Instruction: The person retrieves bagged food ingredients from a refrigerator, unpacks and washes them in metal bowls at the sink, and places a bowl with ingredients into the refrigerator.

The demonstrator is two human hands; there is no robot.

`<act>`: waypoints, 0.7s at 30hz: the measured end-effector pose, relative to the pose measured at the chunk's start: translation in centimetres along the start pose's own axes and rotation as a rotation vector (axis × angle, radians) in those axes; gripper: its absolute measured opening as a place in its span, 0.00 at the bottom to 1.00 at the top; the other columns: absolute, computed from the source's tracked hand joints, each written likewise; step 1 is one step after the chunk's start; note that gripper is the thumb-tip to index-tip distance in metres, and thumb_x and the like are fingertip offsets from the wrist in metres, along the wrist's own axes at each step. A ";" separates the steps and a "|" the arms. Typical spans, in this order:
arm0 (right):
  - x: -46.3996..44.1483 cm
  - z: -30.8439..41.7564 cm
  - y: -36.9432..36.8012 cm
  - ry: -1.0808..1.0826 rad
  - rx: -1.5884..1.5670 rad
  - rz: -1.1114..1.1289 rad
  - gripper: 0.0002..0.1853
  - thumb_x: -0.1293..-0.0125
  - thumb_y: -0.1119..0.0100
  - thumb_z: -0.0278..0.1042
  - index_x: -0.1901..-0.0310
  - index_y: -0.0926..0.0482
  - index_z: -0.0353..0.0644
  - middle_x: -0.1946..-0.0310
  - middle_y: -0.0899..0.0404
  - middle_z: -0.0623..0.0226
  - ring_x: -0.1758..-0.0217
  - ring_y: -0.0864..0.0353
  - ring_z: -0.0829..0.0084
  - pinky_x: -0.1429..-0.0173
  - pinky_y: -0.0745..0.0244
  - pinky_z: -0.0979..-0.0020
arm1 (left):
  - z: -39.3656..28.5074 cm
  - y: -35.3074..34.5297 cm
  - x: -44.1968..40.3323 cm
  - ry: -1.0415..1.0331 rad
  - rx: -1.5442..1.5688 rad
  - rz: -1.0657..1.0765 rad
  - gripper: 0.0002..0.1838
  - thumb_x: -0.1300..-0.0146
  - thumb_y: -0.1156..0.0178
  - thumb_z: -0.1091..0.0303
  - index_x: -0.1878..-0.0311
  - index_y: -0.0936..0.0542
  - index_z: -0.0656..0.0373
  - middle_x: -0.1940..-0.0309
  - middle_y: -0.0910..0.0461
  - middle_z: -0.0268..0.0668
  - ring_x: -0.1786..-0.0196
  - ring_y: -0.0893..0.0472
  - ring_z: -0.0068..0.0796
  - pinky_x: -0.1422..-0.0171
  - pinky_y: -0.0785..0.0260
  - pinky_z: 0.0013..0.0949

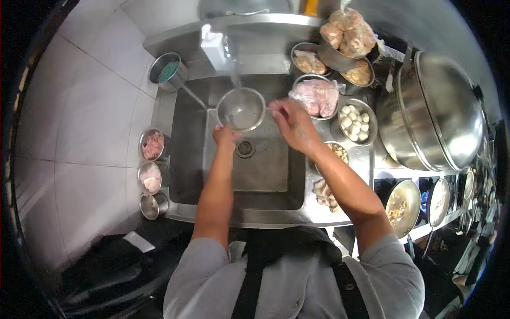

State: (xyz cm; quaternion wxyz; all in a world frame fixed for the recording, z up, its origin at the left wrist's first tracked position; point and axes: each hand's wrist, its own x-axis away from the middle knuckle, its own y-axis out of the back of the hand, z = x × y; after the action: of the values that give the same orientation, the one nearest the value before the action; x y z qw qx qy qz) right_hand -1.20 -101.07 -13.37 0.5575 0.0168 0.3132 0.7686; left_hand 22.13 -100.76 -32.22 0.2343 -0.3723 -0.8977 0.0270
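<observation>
A round metal strainer [242, 110] is held over the steel sink [260, 175], under water running from the faucet [228, 49]. My right hand [295, 123] pinches its short handle on the right side. At the strainer's lower left edge is my left hand [226, 136], touching the rim, its fingers partly hidden and blurred. The drain [245, 149] shows just below the strainer. The inside of the strainer is blurred by the water, so I cannot make out any contents.
Right of the sink stand bowls of wrapped meat [319, 98], white balls [354, 122] and chopped pieces [338, 152]. A large steel pot [441, 111] and pans [402, 208] are farther right. Small cups of meat [152, 145] line the left edge, near a steel cup [169, 71].
</observation>
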 end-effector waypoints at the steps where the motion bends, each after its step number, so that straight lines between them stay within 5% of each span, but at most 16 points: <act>1: -2.3 -1.0 -1.8 0.049 -0.044 -0.032 0.10 0.35 0.45 0.32 0.58 0.23 0.35 0.65 0.25 0.49 0.60 0.25 0.48 0.54 0.28 0.59 | 0.5 0.0 -0.4 0.034 0.043 0.042 0.10 0.45 0.46 0.78 0.59 0.30 0.65 0.65 0.23 0.47 0.74 0.20 0.38 0.73 0.20 0.39; 4: -9.3 -4.8 -8.0 0.063 -0.009 -0.047 0.08 0.32 0.50 0.31 0.60 0.23 0.36 0.69 0.23 0.52 0.66 0.21 0.55 0.59 0.26 0.62 | -0.4 0.4 -0.1 0.095 0.002 0.155 0.12 0.47 0.45 0.78 0.58 0.30 0.62 0.65 0.24 0.46 0.72 0.20 0.39 0.73 0.21 0.39; 6: -13.3 -6.6 -11.2 -0.531 -0.483 0.077 0.07 0.33 0.51 0.29 0.60 0.23 0.37 0.69 0.20 0.59 0.69 0.20 0.65 0.64 0.25 0.65 | -1.9 -0.7 1.3 0.042 -0.011 0.089 0.10 0.47 0.45 0.78 0.59 0.29 0.63 0.65 0.24 0.43 0.71 0.20 0.37 0.72 0.21 0.38; 8: -16.0 -10.7 -14.8 -0.708 -0.888 0.031 0.09 0.35 0.47 0.31 0.57 0.23 0.37 0.66 0.20 0.63 0.70 0.20 0.69 0.66 0.23 0.63 | -0.9 0.3 -1.0 -0.006 -0.072 0.126 0.10 0.47 0.45 0.78 0.59 0.28 0.64 0.65 0.23 0.42 0.71 0.20 0.36 0.72 0.21 0.37; 11: -16.0 -9.9 -16.3 -0.641 -1.158 0.024 0.12 0.35 0.47 0.33 0.53 0.24 0.36 0.65 0.20 0.57 0.65 0.19 0.61 0.60 0.21 0.60 | -2.8 -0.1 -1.0 -0.073 -0.190 0.128 0.10 0.47 0.45 0.79 0.60 0.27 0.65 0.67 0.23 0.41 0.72 0.20 0.33 0.73 0.22 0.34; 12: -15.0 -9.8 -16.1 -0.649 -1.159 0.019 0.12 0.35 0.47 0.33 0.53 0.24 0.36 0.65 0.20 0.57 0.65 0.19 0.61 0.60 0.21 0.60 | -3.7 -0.2 -0.3 -0.092 -0.238 0.106 0.10 0.47 0.44 0.79 0.60 0.27 0.66 0.68 0.23 0.41 0.74 0.21 0.31 0.75 0.23 0.32; 14: -11.4 -9.2 -15.3 0.019 -0.005 0.284 0.15 0.35 0.48 0.34 0.50 0.24 0.38 0.60 0.20 0.51 0.59 0.19 0.53 0.51 0.22 0.55 | -2.4 1.4 -2.8 -0.149 -0.328 0.132 0.09 0.47 0.44 0.79 0.61 0.26 0.67 0.69 0.23 0.41 0.75 0.21 0.31 0.76 0.24 0.31; 16: -4.5 -9.2 -15.7 0.332 0.453 0.164 0.15 0.36 0.44 0.40 0.52 0.21 0.41 0.56 0.20 0.52 0.52 0.22 0.48 0.47 0.28 0.53 | -2.5 2.8 -4.0 -0.214 -0.430 0.149 0.09 0.47 0.44 0.79 0.61 0.26 0.68 0.70 0.23 0.41 0.75 0.21 0.30 0.77 0.24 0.31; 18: -1.6 -10.5 -15.5 0.212 0.420 0.460 0.16 0.36 0.44 0.40 0.52 0.21 0.40 0.54 0.20 0.52 0.49 0.23 0.49 0.48 0.28 0.58 | -4.2 1.9 -3.9 0.051 -0.375 0.213 0.15 0.38 0.44 0.71 0.48 0.27 0.62 0.62 0.21 0.42 0.66 0.19 0.35 0.71 0.21 0.37; 19: -1.8 -11.3 -15.9 0.209 0.417 0.456 0.16 0.36 0.44 0.40 0.52 0.21 0.40 0.54 0.20 0.52 0.49 0.23 0.49 0.48 0.28 0.58 | -6.0 -0.1 -3.6 0.091 -0.443 0.250 0.16 0.37 0.43 0.67 0.48 0.26 0.62 0.60 0.20 0.43 0.66 0.18 0.35 0.70 0.21 0.39; 21: -3.1 -13.6 -16.3 -0.338 -0.089 0.171 0.15 0.34 0.47 0.40 0.52 0.21 0.40 0.55 0.19 0.55 0.49 0.23 0.57 0.49 0.28 0.62 | -8.6 -4.8 -3.1 0.032 -0.176 0.402 0.18 0.37 0.42 0.64 0.47 0.25 0.63 0.58 0.19 0.42 0.61 0.18 0.35 0.58 0.22 0.41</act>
State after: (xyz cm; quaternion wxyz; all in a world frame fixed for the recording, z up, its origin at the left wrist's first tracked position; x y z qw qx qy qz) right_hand 8.70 -107.03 -31.47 0.5350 0.1476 0.1780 0.8126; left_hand 24.67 -107.39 -24.79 0.2051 -0.5631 -0.8005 -0.0112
